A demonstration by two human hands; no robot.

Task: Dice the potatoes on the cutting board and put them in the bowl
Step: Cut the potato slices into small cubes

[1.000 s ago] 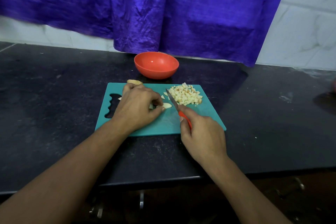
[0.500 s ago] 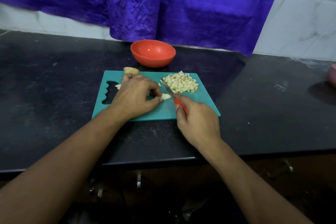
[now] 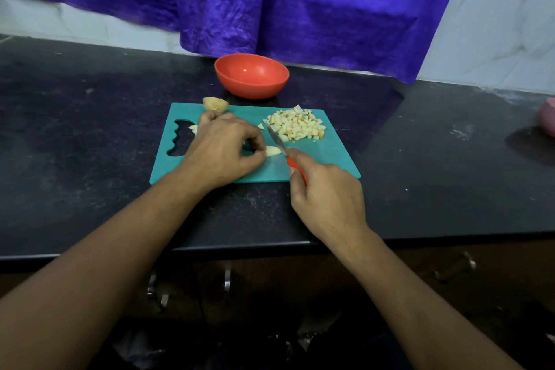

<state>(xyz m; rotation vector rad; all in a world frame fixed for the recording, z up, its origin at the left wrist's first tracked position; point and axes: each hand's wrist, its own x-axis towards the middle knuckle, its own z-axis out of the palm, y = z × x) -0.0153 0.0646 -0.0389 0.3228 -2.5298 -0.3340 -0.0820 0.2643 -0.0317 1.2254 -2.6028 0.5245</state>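
One teal cutting board (image 3: 324, 159), under both hands. One potato slice (image 3: 273, 151), pinched at the fingertips of the left hand (image 3: 223, 150). One knife (image 3: 277, 141) (orange handle), gripped by the right hand (image 3: 326, 198), blade at the slice's end. One heap of dice (image 3: 295, 128), beyond the right hand. One potato chunk (image 3: 215, 104), beyond the left knuckles. One orange bowl (image 3: 251, 75), farther beyond.

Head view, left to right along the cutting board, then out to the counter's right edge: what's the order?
handle cutout → left hand → potato slice → diced potato pile → pink object at the frame edge. The knife is left out because it overlaps the slice.
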